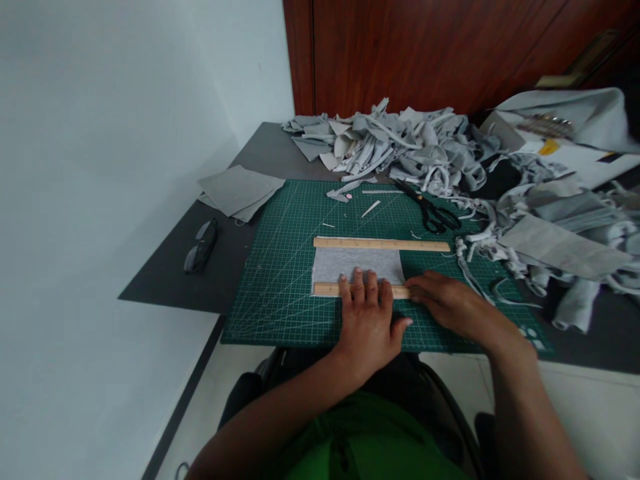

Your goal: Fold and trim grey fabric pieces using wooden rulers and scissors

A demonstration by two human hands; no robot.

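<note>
A piece of light grey fabric [357, 265] lies flat on a green gridded cutting mat [280, 267]. One wooden ruler [380, 244] runs along its far edge and extends past it to the right. Along the near edge lies a second wooden ruler [327, 289]. My left hand [367, 320] presses down on this near ruler and the fabric, fingers spread and thumb out to the right. The fingers of my right hand [450, 303] are drawn together on the near ruler's right part, by the fabric's corner; what lies under them is partly hidden.
Black-handled scissors [436, 215] lie on the mat's far right, near small scraps. A large heap of grey fabric strips [400, 143] fills the back. More fabric [565, 243] lies at right beside a white box [575, 157]. Folded cloth [240, 190] and eyeglasses [201, 247] are at left.
</note>
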